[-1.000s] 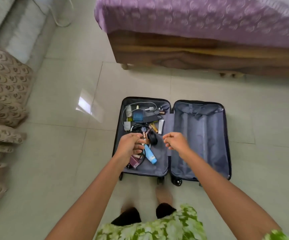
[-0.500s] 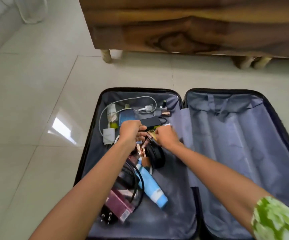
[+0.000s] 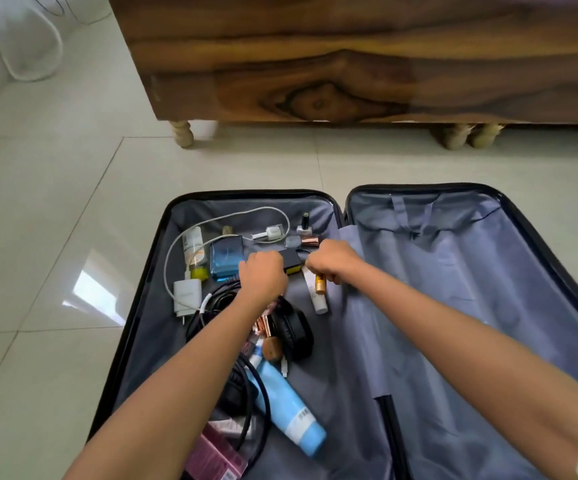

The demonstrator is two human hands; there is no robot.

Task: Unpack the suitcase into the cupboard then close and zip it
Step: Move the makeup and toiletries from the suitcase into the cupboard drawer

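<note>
The black suitcase [image 3: 142, 299] lies open flat on the floor. Its left half holds several small items: a blue perfume bottle [image 3: 226, 256], a white charger [image 3: 187, 296] with cable, black headphones [image 3: 296, 332], a light blue tube [image 3: 291, 410], a maroon box [image 3: 216, 457] and a black box [image 3: 291, 261]. The grey-lined right half [image 3: 453, 306] holds nothing. My left hand [image 3: 263, 275] is curled knuckles-up beside the black box, its fingertips hidden. My right hand [image 3: 332, 259] pinches a small gold tube [image 3: 320, 285] above a white tube [image 3: 318, 301].
A wooden bed frame [image 3: 315, 64] on turned legs [image 3: 182, 133] stands just beyond the suitcase. Pale glossy floor tiles [image 3: 55, 202] spread to the left. A white cable [image 3: 38, 64] loops at the far left corner.
The view has dropped and closed in on the suitcase. Both hands moved from its near middle up to the far part of the left half, and the right hand took the gold tube.
</note>
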